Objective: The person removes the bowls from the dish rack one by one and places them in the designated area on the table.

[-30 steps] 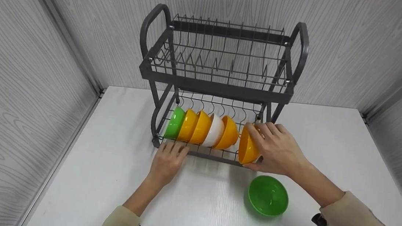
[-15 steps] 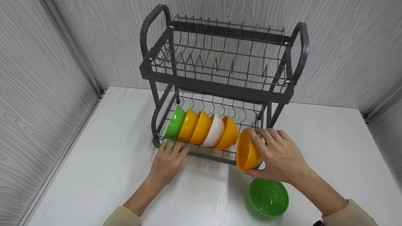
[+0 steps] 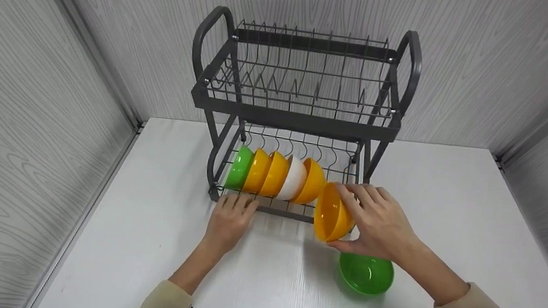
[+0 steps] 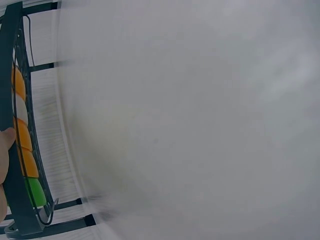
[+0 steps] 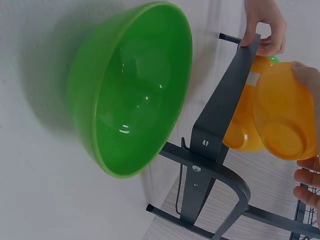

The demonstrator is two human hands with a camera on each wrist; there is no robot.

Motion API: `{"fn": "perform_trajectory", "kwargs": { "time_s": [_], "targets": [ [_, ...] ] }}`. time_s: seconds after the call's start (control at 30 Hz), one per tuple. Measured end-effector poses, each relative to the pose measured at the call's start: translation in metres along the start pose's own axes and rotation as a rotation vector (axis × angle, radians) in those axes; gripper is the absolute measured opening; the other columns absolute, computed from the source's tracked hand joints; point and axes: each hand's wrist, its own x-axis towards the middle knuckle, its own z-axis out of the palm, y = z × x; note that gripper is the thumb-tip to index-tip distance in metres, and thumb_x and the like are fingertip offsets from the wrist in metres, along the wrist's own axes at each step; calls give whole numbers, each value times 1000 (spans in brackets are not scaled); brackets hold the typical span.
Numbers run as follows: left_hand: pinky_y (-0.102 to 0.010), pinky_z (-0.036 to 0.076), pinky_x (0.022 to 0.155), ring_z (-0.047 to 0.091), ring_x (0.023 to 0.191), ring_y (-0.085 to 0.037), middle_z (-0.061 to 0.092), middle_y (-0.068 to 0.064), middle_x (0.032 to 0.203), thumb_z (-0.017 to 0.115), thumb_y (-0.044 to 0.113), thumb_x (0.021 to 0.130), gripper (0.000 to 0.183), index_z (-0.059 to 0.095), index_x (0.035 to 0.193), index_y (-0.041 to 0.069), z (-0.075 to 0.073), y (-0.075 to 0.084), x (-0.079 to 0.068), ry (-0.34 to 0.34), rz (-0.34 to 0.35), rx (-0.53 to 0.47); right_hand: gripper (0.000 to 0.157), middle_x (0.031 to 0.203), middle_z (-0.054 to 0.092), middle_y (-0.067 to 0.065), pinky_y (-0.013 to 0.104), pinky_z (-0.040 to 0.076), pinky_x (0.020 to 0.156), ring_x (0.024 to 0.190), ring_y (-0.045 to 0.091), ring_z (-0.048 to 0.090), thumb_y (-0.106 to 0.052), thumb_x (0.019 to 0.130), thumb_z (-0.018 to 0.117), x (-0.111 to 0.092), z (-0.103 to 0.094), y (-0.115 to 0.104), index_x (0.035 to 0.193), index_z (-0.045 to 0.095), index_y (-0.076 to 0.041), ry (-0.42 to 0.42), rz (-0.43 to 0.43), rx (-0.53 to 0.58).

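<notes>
My right hand (image 3: 379, 224) holds an orange bowl (image 3: 340, 220) on its side, thumb at the lower edge and fingers over the top. The bowl is in front of the lower shelf's right end. My left hand (image 3: 230, 221) grips the front rail of the dark dish rack (image 3: 295, 118); the right wrist view shows this hand (image 5: 265, 27) with its thumb and fingers around the rail. Tilted in a row on the lower shelf are a green bowl (image 3: 239, 168), a white bowl (image 3: 293, 178) and several orange bowls (image 3: 310, 181).
Another green bowl (image 3: 366, 276) stands upright on the white table (image 3: 261, 283), below my right hand and partly covered by it in the head view. The rack's upper wire shelf (image 3: 306, 84) overhangs the back of the lower one. Grey wood-grain walls (image 3: 463, 66) enclose the table.
My right hand has brought the orange bowl out from the lower shelf's right end, toward me and slightly left. My left hand has stayed on the rail.
</notes>
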Motion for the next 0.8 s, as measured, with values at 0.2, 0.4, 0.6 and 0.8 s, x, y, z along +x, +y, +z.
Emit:
{"fn": "perform_trajectory", "kwargs": {
  "time_s": [0.2,0.4,0.6,0.8],
  "targets": [
    [-37,59,75,66,89,-26,72,-7,102,86,6,83,25,76,105,12,0,0,1,-2,-2,9,117,124,69,10,40,62,85,106,28,67,-80,60,83,-4,4,-5,148,53,-10,0,34,35],
    [-37,60,75,65,89,-26,72,-7,102,87,7,83,25,77,105,12,-2,0,2,2,11,25,120,126,70,11,42,64,87,107,29,69,-78,57,87,-10,9,-12,148,53,-9,6,64,75],
    [-37,61,77,66,89,-26,73,-7,101,87,13,84,23,77,104,12,-4,0,1,2,20,34,118,125,70,11,43,64,88,106,29,70,-77,57,88,-15,13,-17,146,56,-8,12,83,107],
    [-37,61,82,66,90,-24,73,-5,101,90,40,82,40,75,106,12,-6,5,0,36,24,25,118,124,70,10,43,65,88,106,28,69,-79,57,87,-20,14,-22,146,56,-9,14,89,120]
  ]
}}
